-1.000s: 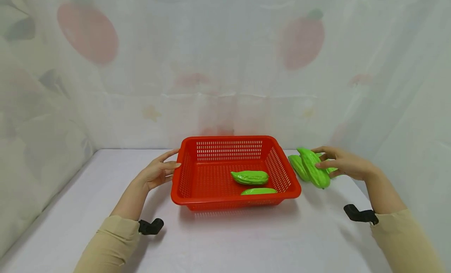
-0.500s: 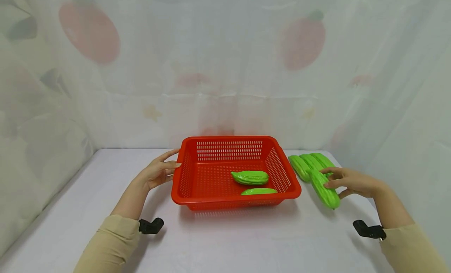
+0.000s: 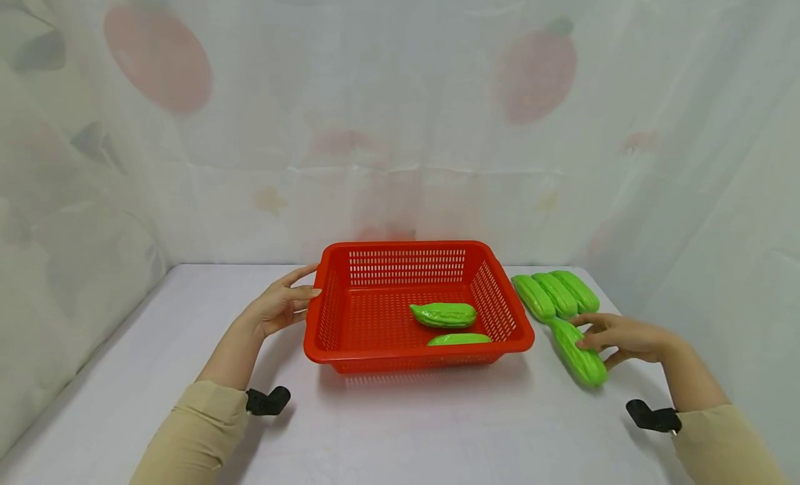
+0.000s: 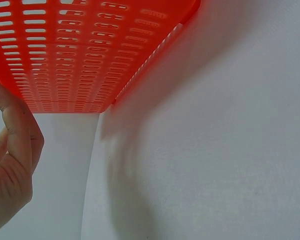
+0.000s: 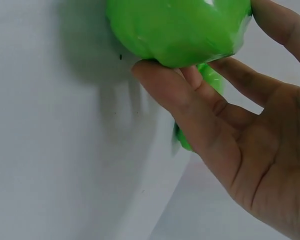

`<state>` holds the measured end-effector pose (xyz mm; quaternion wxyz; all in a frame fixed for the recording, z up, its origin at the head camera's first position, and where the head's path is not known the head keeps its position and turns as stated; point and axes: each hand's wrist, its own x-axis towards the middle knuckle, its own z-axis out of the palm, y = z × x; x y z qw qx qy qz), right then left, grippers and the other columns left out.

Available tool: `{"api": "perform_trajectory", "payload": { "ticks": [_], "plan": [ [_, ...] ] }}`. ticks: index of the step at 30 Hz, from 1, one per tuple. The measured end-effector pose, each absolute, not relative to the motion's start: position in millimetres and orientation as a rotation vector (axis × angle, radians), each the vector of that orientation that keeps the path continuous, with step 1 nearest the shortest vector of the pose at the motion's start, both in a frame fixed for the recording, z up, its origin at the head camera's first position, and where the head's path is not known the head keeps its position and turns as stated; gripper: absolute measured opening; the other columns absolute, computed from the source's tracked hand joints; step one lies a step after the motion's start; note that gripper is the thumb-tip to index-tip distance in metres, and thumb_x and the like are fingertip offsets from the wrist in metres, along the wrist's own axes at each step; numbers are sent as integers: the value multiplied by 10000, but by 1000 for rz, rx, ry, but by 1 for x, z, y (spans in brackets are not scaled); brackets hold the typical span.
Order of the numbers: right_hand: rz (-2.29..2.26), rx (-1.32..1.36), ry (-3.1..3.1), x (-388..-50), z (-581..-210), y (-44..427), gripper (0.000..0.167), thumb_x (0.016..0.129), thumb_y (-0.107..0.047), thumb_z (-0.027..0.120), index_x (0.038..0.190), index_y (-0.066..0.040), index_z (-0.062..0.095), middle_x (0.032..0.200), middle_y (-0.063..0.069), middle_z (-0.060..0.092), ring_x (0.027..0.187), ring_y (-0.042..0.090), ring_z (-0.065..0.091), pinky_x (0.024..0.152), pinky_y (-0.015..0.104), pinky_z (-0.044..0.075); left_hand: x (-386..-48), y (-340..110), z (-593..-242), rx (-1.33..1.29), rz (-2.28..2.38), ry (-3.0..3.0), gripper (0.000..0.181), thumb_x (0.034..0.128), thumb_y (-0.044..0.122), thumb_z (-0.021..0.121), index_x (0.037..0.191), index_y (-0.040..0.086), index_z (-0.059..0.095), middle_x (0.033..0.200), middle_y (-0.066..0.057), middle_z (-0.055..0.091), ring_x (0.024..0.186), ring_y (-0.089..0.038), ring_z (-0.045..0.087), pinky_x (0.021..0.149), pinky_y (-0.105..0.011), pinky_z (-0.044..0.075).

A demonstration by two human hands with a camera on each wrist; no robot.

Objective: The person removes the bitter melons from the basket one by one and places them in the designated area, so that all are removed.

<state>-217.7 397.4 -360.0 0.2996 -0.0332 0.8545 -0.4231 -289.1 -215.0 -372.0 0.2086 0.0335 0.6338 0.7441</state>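
Observation:
At the left side of the red plastic basket (image 3: 419, 356), my left hand (image 3: 281, 308) grips the rim, thumb on top and fingers outside. The left wrist view shows the slotted basket wall (image 4: 65, 55) beside that hand (image 4: 15, 150). To the basket's right, my right hand (image 3: 625, 338) holds a bright green bitter melon (image 3: 573, 356) between thumb and fingers, low over the table; whether it touches the cloth I cannot tell. Its rounded end (image 5: 180, 30) fills the top of the right wrist view. Two more bitter melons (image 3: 444, 315) lie inside the basket, one partly hidden by the front rim.
Behind the held one, a row of three bitter melons (image 3: 556, 295) lies side by side on the white table (image 3: 412, 429), near its back right corner. A pale printed curtain (image 3: 400, 124) closes off the back and both sides.
My right hand has brought the bitter melon toward me and down, away from in front of the row of three. The left hand and the basket stay put.

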Motion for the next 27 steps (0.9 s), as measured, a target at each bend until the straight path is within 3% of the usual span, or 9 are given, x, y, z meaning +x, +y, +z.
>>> {"api": "perform_trajectory", "payload": {
  "ticks": [27],
  "plan": [
    [-1111, -80, 2262, -217, -370, 400, 682, 970, -297, 595, 1486, 27, 288, 1323, 228, 509, 1032, 230, 569, 818, 411, 581, -290, -216, -373, 86, 2061, 1784, 761, 959, 117, 606, 1587, 203, 183, 970, 91, 709, 843, -93, 716, 787, -261, 587]
  ]
}}
